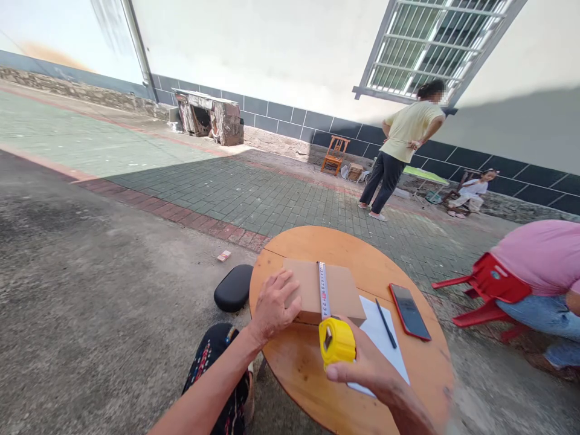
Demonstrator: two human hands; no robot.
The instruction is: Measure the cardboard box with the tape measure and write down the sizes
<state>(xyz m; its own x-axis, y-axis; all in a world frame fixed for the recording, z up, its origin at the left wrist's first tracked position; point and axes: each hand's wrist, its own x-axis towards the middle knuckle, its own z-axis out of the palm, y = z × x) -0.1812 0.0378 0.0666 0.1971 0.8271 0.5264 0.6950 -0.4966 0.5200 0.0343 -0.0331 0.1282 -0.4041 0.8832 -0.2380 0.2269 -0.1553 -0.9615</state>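
A brown cardboard box (343, 284) lies on the round wooden table (312, 380). My left hand (275, 302) rests against the box's left end, its fingers stretched over the top. My right hand (362, 359) is closed around a yellow tape measure (336, 343) at the box's near edge. From it the pulled-out blade (322, 290) runs across the top of the box to the far edge. Right of the box, a black pen (386, 324) lies on a white sheet of paper (378, 338), which the box and my right hand partly cover.
A phone with a red edge (410, 311) lies at the table's right. Beside the table's left edge is a black rounded seat (233, 288). A person in pink (539, 260) sits close by on a red plastic chair (493, 284). Another person (405, 139) stands farther off.
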